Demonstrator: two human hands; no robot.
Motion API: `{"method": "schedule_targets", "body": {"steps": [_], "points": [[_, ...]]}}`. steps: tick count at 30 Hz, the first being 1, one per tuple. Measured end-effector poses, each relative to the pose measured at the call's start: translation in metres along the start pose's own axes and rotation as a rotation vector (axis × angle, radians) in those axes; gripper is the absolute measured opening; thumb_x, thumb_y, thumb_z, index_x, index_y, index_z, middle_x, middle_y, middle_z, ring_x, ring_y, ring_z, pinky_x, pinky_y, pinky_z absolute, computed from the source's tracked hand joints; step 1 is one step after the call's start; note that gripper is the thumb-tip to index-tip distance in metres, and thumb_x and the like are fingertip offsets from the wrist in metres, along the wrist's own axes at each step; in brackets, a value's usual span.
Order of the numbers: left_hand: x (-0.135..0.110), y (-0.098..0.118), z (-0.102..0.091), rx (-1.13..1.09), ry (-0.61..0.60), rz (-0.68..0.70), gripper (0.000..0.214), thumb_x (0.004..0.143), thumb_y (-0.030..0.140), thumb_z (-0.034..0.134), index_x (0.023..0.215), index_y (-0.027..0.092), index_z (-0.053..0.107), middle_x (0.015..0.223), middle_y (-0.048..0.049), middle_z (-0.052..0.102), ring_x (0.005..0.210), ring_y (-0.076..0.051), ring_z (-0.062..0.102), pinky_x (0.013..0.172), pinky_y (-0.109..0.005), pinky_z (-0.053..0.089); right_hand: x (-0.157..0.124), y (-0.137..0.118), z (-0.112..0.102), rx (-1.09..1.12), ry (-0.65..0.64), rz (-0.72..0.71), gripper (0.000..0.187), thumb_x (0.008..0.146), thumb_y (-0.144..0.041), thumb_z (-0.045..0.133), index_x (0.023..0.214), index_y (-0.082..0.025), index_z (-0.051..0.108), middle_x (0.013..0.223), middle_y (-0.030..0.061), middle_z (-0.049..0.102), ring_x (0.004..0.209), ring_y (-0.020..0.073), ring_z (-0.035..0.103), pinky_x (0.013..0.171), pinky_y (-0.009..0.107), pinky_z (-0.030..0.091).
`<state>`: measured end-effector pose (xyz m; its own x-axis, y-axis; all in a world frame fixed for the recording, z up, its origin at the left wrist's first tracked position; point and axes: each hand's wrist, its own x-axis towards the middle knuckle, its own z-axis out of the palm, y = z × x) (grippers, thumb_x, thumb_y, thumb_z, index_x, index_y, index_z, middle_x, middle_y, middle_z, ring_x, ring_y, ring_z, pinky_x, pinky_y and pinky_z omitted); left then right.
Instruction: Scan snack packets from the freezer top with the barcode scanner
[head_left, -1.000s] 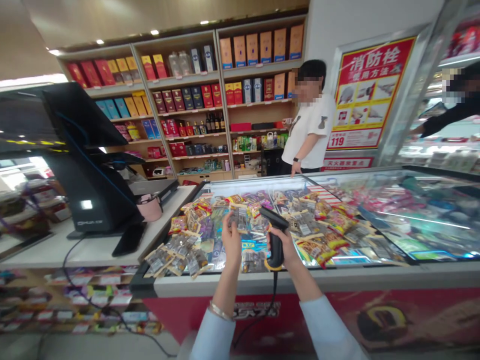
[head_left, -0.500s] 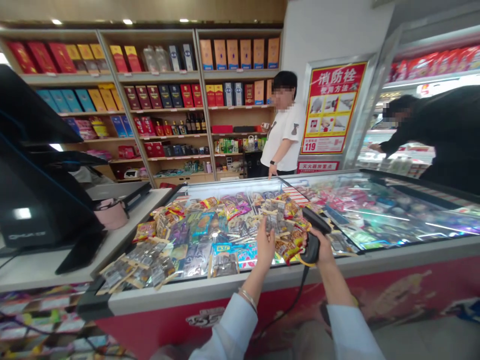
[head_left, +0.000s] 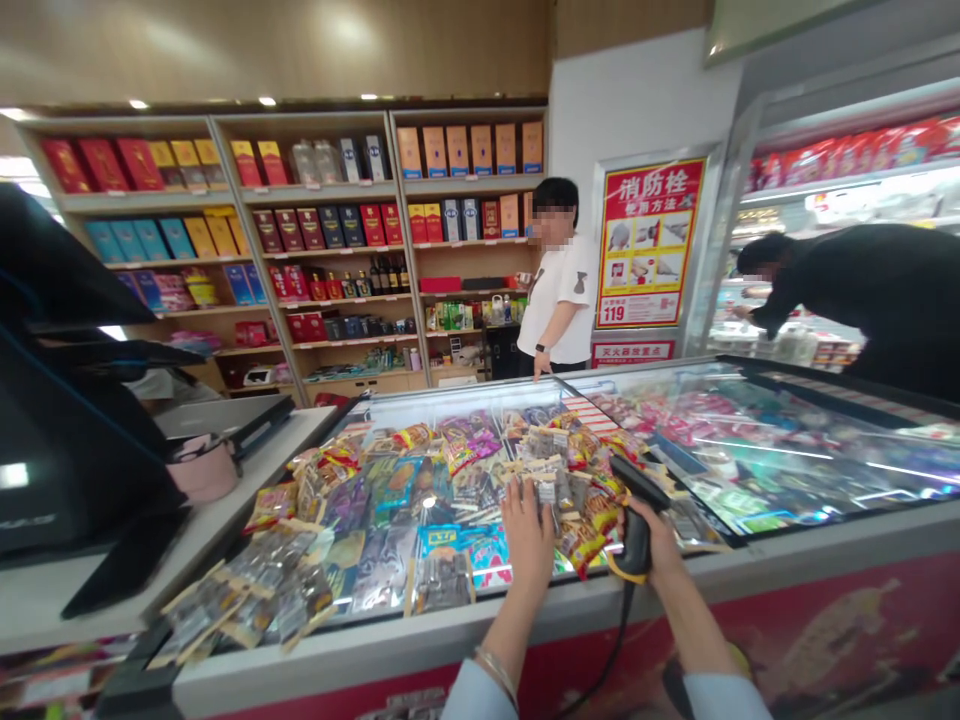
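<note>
Gripping a black handheld scanner (head_left: pixel 636 530) in the right hand (head_left: pixel 654 545), fingers wrapped round its handle and its head tilted forward over the pile, the person has the left hand (head_left: pixel 527 535) up just beside it, fingers and thumb pinching a small clear snack packet (head_left: pixel 547 488) that stands nearly upright, though it blends into the packets behind it. Both hands hover over the near edge of a glass-topped freezer (head_left: pixel 480 660), and the scanner's cord (head_left: pixel 600 665) drops from its yellow-ringed base past that edge. Just beyond the hands, bright snack packets (head_left: pixel 420 500) lie heaped on the glass, and clear strips of packets (head_left: pixel 247 600) spread across its near left corner. Left of the freezer stands a white table (head_left: pixel 255 470) carrying a black till (head_left: pixel 67 430), a pink pouch (head_left: pixel 199 470) and a black phone (head_left: pixel 124 570). Across the freezer, a person in a white T-shirt (head_left: pixel 559 300) stands with one hand on its far rim, and a person in black (head_left: pixel 847 290) leans forward at the far right. Behind them, wooden shelves (head_left: pixel 300 250) hold boxed liquor and bottles, beside a red poster (head_left: pixel 649 240).
</note>
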<state>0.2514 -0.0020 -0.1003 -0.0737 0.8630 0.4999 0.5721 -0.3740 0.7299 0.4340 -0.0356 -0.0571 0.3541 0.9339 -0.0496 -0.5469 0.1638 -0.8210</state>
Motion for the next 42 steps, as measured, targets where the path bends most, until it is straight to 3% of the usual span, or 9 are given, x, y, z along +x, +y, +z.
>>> {"method": "schedule_targets", "body": {"steps": [9, 15, 32, 36, 39, 42], "points": [[-0.001, 0.005, -0.001, 0.042, -0.017, -0.021, 0.048, 0.09, 0.029, 0.039, 0.135, 0.017, 0.051, 0.152, -0.0153, 0.034, 0.142, -0.029, 0.03, 0.116, -0.053, 0.024, 0.002, -0.002, 0.002, -0.032, 0.023, 0.017, 0.027, 0.054, -0.034, 0.079, 0.063, -0.016, 0.061, 0.046, 0.0001, 0.058, 0.033, 0.0126, 0.05, 0.031, 0.022, 0.04], [-0.003, 0.011, -0.008, 0.067, 0.023, 0.006, 0.044, 0.088, 0.022, 0.039, 0.128, 0.015, 0.057, 0.147, -0.0163, 0.043, 0.141, -0.03, 0.031, 0.117, -0.055, 0.02, 0.001, -0.004, 0.004, -0.03, 0.026, 0.034, 0.025, 0.054, -0.033, 0.078, 0.062, -0.017, 0.06, 0.045, 0.0003, 0.057, 0.033, 0.0132, 0.05, 0.031, 0.023, 0.041], [-0.005, 0.016, -0.013, -0.081, 0.047, 0.036, 0.037, 0.088, 0.019, 0.04, 0.119, 0.015, 0.058, 0.14, -0.0156, 0.05, 0.134, -0.025, 0.042, 0.114, -0.05, 0.03, 0.003, -0.005, -0.001, -0.024, -0.012, 0.083, 0.027, 0.058, -0.034, 0.077, 0.063, -0.018, 0.056, 0.047, -0.0017, 0.057, 0.035, 0.0103, 0.05, 0.032, 0.019, 0.039], [0.003, 0.012, -0.042, -0.087, 0.108, 0.076, 0.036, 0.088, 0.021, 0.042, 0.121, 0.018, 0.057, 0.141, -0.0137, 0.05, 0.134, -0.025, 0.042, 0.113, -0.05, 0.03, -0.002, -0.005, 0.002, 0.01, -0.029, 0.078, 0.028, 0.056, -0.035, 0.078, 0.065, -0.017, 0.06, 0.047, -0.0015, 0.057, 0.036, 0.0103, 0.05, 0.033, 0.019, 0.04], [0.016, -0.003, -0.085, -0.077, 0.203, 0.048, 0.035, 0.088, 0.024, 0.043, 0.119, 0.018, 0.058, 0.14, -0.0138, 0.051, 0.134, -0.025, 0.042, 0.112, -0.049, 0.031, -0.01, -0.002, 0.016, 0.025, -0.068, 0.089, 0.029, 0.055, -0.036, 0.08, 0.064, -0.016, 0.059, 0.048, -0.0017, 0.056, 0.037, 0.0099, 0.05, 0.034, 0.019, 0.041], [0.028, -0.024, -0.135, -0.049, 0.278, 0.0, 0.034, 0.088, 0.025, 0.044, 0.118, 0.017, 0.058, 0.14, -0.0143, 0.051, 0.134, -0.026, 0.042, 0.113, -0.048, 0.03, -0.021, 0.004, 0.043, 0.047, -0.14, 0.105, 0.029, 0.056, -0.036, 0.079, 0.071, -0.017, 0.062, 0.05, -0.0028, 0.057, 0.037, 0.0101, 0.05, 0.033, 0.02, 0.041]]}}
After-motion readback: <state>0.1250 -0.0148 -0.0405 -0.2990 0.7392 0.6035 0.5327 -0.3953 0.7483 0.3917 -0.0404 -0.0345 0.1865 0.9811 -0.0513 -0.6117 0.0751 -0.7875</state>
